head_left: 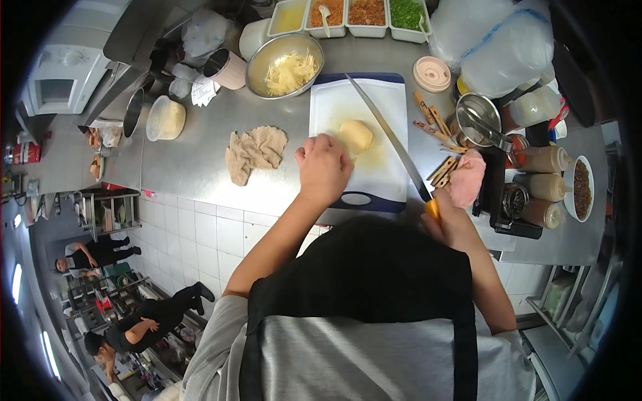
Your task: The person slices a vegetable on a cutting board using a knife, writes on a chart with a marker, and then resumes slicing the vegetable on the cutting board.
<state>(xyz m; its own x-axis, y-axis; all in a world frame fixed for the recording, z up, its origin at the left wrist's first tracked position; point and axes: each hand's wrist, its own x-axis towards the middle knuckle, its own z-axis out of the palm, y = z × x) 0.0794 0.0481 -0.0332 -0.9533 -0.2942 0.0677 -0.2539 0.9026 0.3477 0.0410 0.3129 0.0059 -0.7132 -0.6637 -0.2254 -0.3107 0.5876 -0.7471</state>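
A: What do your hands have hold of near the cutting board (326, 93)?

B: Your right hand (449, 215), off the board's lower right corner, has its fingers clamped on the orange handle of the knife (390, 136). The blade slants over the board up to its far edge; whether it touches the surface, I cannot tell.

A: And your left hand (326, 168)?

B: It is at the board's left edge, partly over it, with the fingers bent and close together. They are right by the yellow piece (356, 136), but I can't tell whether they press on it or pinch anything.

A: Where does that piece sit?

B: Around the middle of the board, left of your blade, with a damp yellowish patch around it.

A: What else lies about the board?

B: Left of it you have a crumpled beige cloth (255, 154). Off its far left corner is a metal bowl (253, 79) with pale yellow shreds (291, 72) inside. To its right are wooden clothespins (439, 121), with a pink cloth (467, 178) beside the nearer ones. Beyond its far edge, white tubs (367, 31) of chopped food stand on the counter (194, 162).
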